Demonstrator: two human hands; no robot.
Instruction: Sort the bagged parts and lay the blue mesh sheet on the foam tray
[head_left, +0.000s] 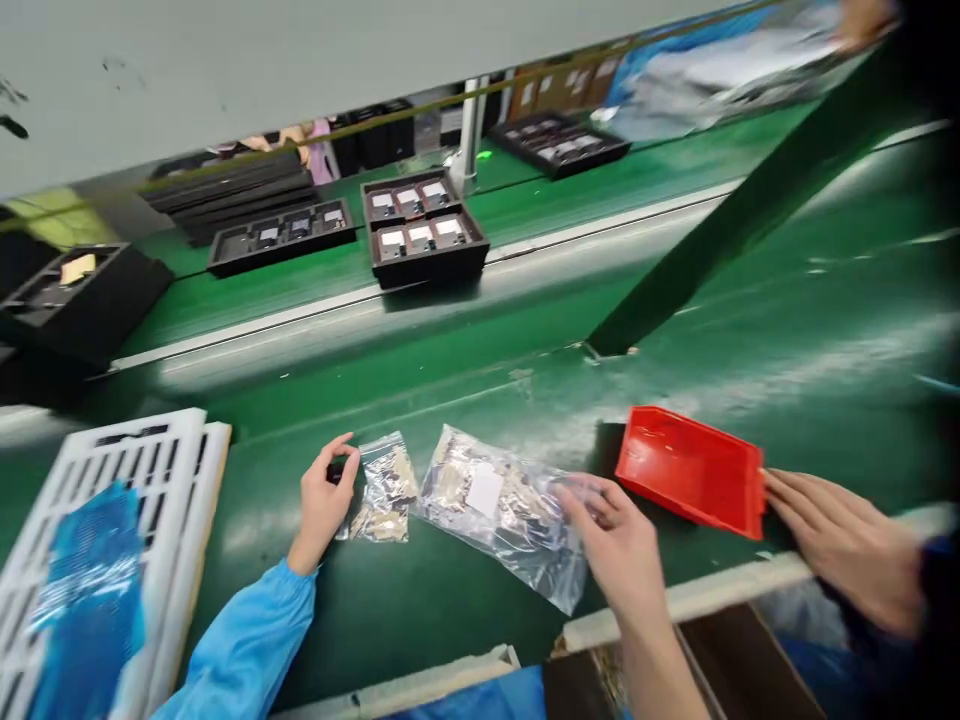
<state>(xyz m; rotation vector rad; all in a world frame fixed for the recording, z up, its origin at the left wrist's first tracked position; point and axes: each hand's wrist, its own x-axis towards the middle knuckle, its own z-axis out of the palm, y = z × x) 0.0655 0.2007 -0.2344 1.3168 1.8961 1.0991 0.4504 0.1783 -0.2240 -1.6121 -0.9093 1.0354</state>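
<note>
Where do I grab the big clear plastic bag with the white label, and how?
Probably pinch the clear plastic bag by its lower right end, coming from the right, near the right hand: the film looks loose there, while small pale pieces crowd around the white label.

Left forearm (251, 635) extends forward, covered to the wrist. Left hand (322, 510) has thumb and fingers (331, 450) curved toward each other, a gap showing between. Right forearm (660, 660) is bare. Right hand (624, 545) points forward and leftward, digits bent, thumb lowered.
</note>
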